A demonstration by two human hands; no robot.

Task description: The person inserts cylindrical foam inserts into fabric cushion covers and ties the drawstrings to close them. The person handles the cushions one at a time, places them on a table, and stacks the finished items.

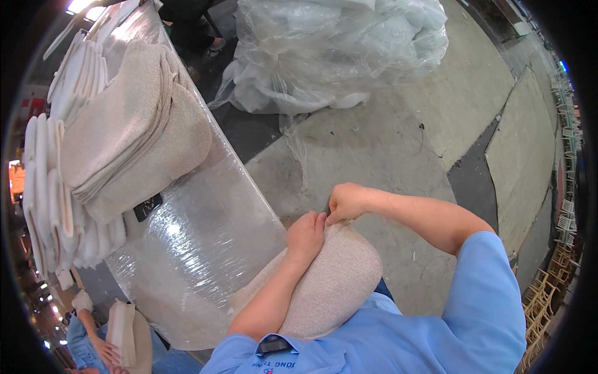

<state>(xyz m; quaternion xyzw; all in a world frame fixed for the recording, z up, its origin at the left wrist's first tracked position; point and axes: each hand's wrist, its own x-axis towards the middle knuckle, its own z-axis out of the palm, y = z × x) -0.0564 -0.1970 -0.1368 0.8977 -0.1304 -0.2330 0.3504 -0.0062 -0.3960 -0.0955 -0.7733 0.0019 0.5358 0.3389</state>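
A padded beige cushion (342, 274) in woven fabric rests against my body, its rounded side toward the right and part of it lying over the table edge. My left hand (305, 235) is closed on the cushion's far edge, and that forearm lies across the fabric. Right beside it, my right hand (347, 202) pinches at the same edge with bent fingers. Something small and dark shows between the two hands, too hidden to name. The fingertips of both hands are nearly touching.
A plastic-wrapped table (193, 249) stands at left, bearing stacked beige fabric covers (124, 131) and folded white padding (47, 193). Beyond lies a large clear plastic bundle (336, 50). A co-worker (87, 336) handles another cushion at lower left. Flattened cardboard (523, 168) covers the floor.
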